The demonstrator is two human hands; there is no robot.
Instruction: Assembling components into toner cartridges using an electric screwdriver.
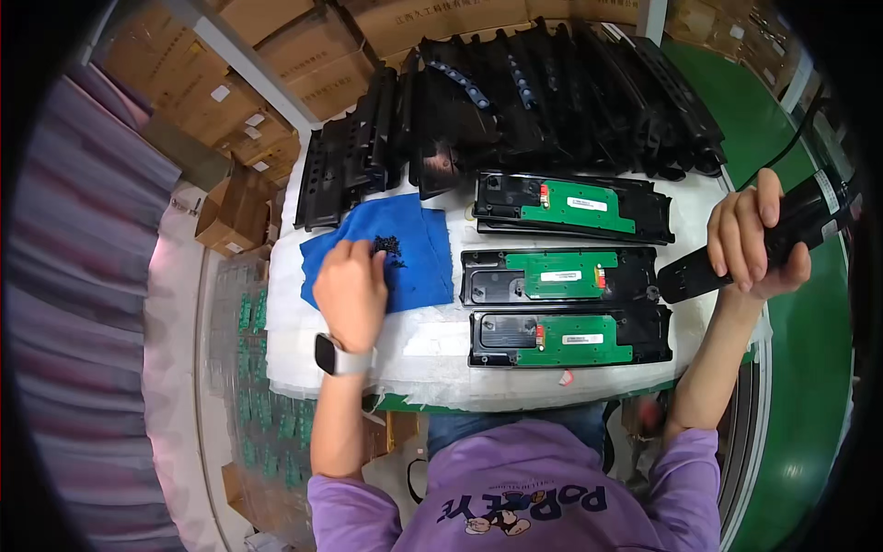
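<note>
My right hand (747, 241) is wrapped round a black electric screwdriver (692, 276), its tip pointing left and down near the right end of the middle black housing (474, 276). Over a folded blue cloth (428, 267) at the left, my left hand (349, 293) has its fingers curled in at a small heap of black screws (388, 246). Whatever those fingers pinch is too small to make out. Black housings lie in rows, each carrying a green circuit board: a near board (598, 353), a middle board (543, 262) and a far board (561, 219).
Many black plastic housings (552, 101) are piled along the back of the white-covered table (423, 368). Cardboard boxes (322, 69) stand behind. At the left, green boards (258, 405) lie below table height. A cable (796, 138) runs near the screwdriver.
</note>
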